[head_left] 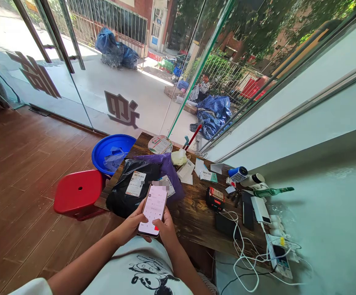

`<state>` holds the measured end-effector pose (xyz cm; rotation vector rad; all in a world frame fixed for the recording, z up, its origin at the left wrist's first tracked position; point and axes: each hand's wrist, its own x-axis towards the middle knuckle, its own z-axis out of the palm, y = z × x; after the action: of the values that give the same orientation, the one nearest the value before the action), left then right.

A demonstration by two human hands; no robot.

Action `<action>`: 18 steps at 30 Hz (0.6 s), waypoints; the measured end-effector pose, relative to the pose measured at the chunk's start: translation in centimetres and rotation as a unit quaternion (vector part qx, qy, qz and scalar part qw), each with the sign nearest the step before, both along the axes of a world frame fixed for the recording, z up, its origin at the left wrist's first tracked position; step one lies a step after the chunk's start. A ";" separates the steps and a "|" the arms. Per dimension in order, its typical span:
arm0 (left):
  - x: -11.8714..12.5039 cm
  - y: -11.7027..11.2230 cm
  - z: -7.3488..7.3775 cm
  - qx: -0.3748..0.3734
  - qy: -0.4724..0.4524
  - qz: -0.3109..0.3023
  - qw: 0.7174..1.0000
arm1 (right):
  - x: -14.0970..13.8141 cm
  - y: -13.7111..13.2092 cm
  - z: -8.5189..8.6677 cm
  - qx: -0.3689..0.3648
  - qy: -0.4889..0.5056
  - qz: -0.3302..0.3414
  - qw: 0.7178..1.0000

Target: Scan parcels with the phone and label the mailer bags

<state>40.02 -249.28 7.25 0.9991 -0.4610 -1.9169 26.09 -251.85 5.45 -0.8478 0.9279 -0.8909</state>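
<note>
A smartphone [153,209] with a lit number keypad on its screen is held between both hands, in front of my body. My left hand [136,219] wraps its left edge, the thumb lying over the lower left of the screen. From the right, my right hand [165,225] grips the other edge, with its thumb over the lower right near a red key. Just beyond the phone lies a black plastic parcel [119,196] with a white label [135,184]. A purple parcel [164,164] rests beside it, partly covered by the black one and the phone.
The wooden table [193,213] carries papers [185,170], a red-and-black battery pack [215,198], a green bottle [273,191] and tangled white cables [241,250]. Left of it stand a red stool [78,190] and a blue basin [99,151]. Beyond the glass, a person [204,86] sits outside.
</note>
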 end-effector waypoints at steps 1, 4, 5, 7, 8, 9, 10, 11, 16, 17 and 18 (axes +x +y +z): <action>0.0 0.0 -0.1 -0.002 -0.009 -0.003 1.000 | 0.0 0.0 0.1 0.004 -0.005 0.000 1.000; -0.1 0.1 -0.3 -0.018 -0.031 -0.010 0.999 | 0.0 -0.1 0.2 0.019 -0.028 0.019 0.999; -0.2 0.1 -0.3 -0.021 -0.032 -0.011 0.999 | 0.0 -0.1 0.2 0.021 -0.034 0.022 0.999; -0.2 0.0 -0.4 -0.022 -0.028 -0.012 0.999 | -0.1 -0.2 0.1 0.020 -0.039 0.017 0.999; -0.2 0.0 -0.4 -0.021 -0.026 -0.012 0.999 | -0.1 -0.2 0.0 0.020 -0.040 0.012 0.999; -0.2 0.0 -0.4 -0.020 -0.026 -0.014 0.999 | -0.1 -0.2 -0.1 0.020 -0.040 0.009 0.999; -0.1 0.0 -0.4 -0.019 -0.026 -0.013 0.999 | -0.2 -0.2 -0.2 0.020 -0.040 0.009 0.999; -0.1 0.0 -0.4 -0.018 -0.025 -0.010 0.999 | -0.2 -0.2 -0.3 0.020 -0.040 0.012 0.999; 0.0 -0.2 -0.6 0.001 0.000 0.000 1.000 | -0.1 -0.7 -0.8 0.029 -0.038 0.005 0.999; 0.0 -0.3 -0.7 0.004 0.002 -0.001 1.000 | 0.0 -0.9 -0.8 0.032 -0.033 -0.005 0.999; 0.0 -0.3 -0.8 0.006 0.001 -0.002 1.000 | 0.2 -1.0 -0.9 0.033 -0.026 -0.017 0.999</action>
<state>40.05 -249.58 6.49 1.0044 -0.4513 -1.9260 26.28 -252.86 4.59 -0.7511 0.9231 -0.9035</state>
